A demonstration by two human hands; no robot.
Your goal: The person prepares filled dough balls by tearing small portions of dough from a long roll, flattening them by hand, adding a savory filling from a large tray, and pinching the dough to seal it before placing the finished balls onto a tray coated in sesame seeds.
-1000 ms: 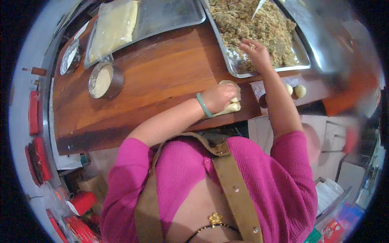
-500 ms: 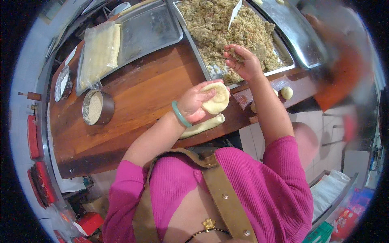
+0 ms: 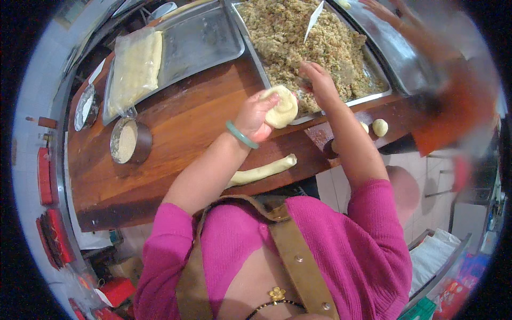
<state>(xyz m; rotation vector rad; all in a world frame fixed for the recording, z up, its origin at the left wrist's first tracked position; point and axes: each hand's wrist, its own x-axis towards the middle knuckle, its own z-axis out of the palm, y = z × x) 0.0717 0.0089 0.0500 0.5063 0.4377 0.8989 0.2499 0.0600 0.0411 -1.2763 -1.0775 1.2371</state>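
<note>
My left hand point(image 3: 255, 118) grips a flattened round of pale dough point(image 3: 282, 108), thumb pressed on its face and fingers beneath. The round has a shallow hollow in its middle. Just right of it, at the near edge of a metal tray point(image 3: 368, 97), is my right hand point(image 3: 321, 84), its fingers curled together around a small clump of crumbly filling, mostly hidden. The tray is heaped with brownish filling point(image 3: 288, 32), and a white flat-bladed tool point(image 3: 313, 22) stands in it. Below my left hand, a dough roll point(image 3: 266, 170) lies along the table's near edge.
Small dough balls point(image 3: 380, 127) sit right of my right forearm. On the left are a pot of pale grains point(image 3: 124, 141), a bowl of white powder point(image 3: 84, 111) and a tray point(image 3: 200, 40) with bagged dough point(image 3: 133, 66). A blurred co-worker's arm point(image 3: 426, 40) reaches in at upper right.
My left hand has lifted the dough round slightly up and left, away from the dough roll. My right hand has turned and its fingers have closed more. The co-worker's hand has moved up.
</note>
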